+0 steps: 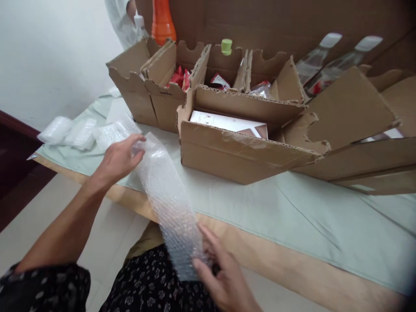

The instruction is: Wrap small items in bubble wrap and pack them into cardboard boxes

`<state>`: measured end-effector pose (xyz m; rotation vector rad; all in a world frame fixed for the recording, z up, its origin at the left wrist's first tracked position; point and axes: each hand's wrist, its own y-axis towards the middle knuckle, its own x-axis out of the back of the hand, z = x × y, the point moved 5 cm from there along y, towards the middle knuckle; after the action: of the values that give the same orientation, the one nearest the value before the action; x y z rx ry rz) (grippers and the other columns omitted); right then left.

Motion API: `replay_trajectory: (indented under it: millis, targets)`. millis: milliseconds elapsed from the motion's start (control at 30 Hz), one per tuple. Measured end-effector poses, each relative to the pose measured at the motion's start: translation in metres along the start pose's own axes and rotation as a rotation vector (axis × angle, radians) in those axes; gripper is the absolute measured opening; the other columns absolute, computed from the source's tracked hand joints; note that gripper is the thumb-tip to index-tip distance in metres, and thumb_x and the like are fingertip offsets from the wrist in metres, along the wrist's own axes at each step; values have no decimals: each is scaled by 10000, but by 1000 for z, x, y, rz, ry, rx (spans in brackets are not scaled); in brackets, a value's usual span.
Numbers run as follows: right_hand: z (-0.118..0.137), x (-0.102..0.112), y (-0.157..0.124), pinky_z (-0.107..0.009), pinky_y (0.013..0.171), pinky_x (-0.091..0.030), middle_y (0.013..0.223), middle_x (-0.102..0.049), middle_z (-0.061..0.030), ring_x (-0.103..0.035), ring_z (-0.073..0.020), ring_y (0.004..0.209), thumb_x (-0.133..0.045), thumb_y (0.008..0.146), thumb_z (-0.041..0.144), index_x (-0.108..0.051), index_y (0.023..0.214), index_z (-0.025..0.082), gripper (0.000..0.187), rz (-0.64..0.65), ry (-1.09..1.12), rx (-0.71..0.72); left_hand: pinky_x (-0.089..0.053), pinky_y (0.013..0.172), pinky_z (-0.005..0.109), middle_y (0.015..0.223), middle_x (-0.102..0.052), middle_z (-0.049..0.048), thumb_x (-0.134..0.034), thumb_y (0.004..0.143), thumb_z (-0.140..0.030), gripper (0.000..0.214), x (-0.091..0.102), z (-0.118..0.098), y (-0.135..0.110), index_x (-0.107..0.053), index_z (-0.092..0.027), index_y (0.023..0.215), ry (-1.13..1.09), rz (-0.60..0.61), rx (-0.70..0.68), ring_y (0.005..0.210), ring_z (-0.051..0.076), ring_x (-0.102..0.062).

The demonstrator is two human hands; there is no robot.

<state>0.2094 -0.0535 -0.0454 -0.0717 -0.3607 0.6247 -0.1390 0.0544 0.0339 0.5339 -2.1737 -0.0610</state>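
Observation:
A long strip of clear bubble wrap (pixel 170 195) stretches between my two hands, its lower end hanging past the table edge over my lap. My left hand (pixel 121 158) pinches the strip's upper end above the table. Near the lower end, my right hand (pixel 221 271) grips the strip's right edge between thumb and fingers. Just beyond my left hand, several bundles of bubble wrap (pixel 79 133) lie on the green cloth (pixel 221 190).
A cardboard box (pixel 227 154) holding a white carton (pixel 224 121) stands ahead. Behind it are more cardboard compartments (pixel 162 102) with red packets, an orange bottle (pixel 162 24), a green cap (pixel 226 46) and clear bottles (pixel 344 60). Another cardboard box (pixel 364 158) stands at right.

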Motion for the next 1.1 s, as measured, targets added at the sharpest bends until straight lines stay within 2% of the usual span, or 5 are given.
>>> replay_trajectory:
  millis: [200,433,667,933,1100]
  targets:
    - [16,-83,23,-293,684,-589,1050,-739,-41,-686,-173,796,-618,892,208,-555,1526,317,647,175,82,88,-409,1131,547,1395,-658,221,-700,767,-141,658,-54,-22,60,-617,-102,1418,263,188,-242,1320,415,-575]
    - [31,-61,32,-322,774,-583,1037,-760,-54,-701,-185,877,-656,899,285,-786,1107,266,246,179,352,44,-422,1193,495,1287,-758,134,-677,929,-359,322,-20,2,-65,-786,-229,1202,-401,273,-208,1353,329,-618]
    - [45,-34,82,-387,827,-608,1140,-755,-89,-710,-221,913,-721,883,517,-710,1260,262,456,62,747,-30,-443,1169,532,1235,-780,180,-586,798,-891,917,-5,38,-111,-658,-236,1435,-1001,395,153,1279,372,-674]
    - [41,-33,128,-473,975,-607,1526,-586,-107,-609,-296,1354,-658,930,386,-450,1551,342,656,-98,709,87,-537,823,322,912,-739,31,-702,878,-367,671,-28,34,-89,-547,-183,1504,-429,122,212,833,189,-682]
    - [49,-25,116,-478,1068,-558,1449,-661,-57,-612,-258,1342,-628,984,227,-647,1371,340,403,-169,51,354,-549,796,333,842,-711,13,-598,913,-294,576,-40,30,-85,-564,-131,1464,-170,31,22,751,173,-645]
